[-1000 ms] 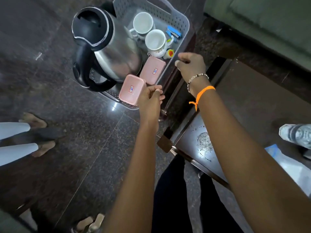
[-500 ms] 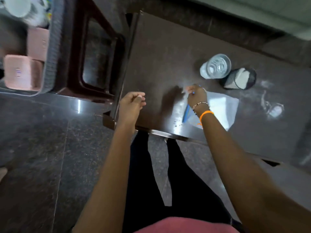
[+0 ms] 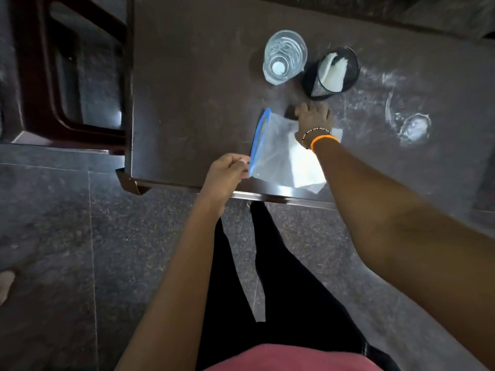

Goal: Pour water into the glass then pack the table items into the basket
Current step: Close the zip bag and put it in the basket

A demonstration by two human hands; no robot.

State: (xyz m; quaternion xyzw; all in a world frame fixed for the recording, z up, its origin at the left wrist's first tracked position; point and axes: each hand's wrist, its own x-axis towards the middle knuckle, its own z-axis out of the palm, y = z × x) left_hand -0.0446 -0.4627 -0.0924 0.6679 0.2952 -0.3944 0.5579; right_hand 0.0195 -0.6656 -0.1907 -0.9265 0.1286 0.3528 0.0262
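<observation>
A clear zip bag (image 3: 278, 151) with a blue seal strip and white paper inside lies on the dark table (image 3: 192, 84) near its front edge. My left hand (image 3: 227, 171) pinches the bag's near corner at the blue strip. Over the bag's far side rests my right hand (image 3: 313, 116), fingers spread and blurred; whether it grips the bag I cannot tell. Behind the bag stands a clear glass (image 3: 284, 56), and right of it a black mesh holder (image 3: 330, 73) with white napkins. The basket is out of view.
A dark wooden stool frame (image 3: 67, 76) stands left of the table. White smears and a ring-shaped mark (image 3: 412, 124) lie on the table's right part. Below are the dark granite floor and my legs.
The view swung from the basket with kettle, cups and pink boxes to the table. My left hand moved right and took the bag's corner; my right hand slid toward the bag's far side.
</observation>
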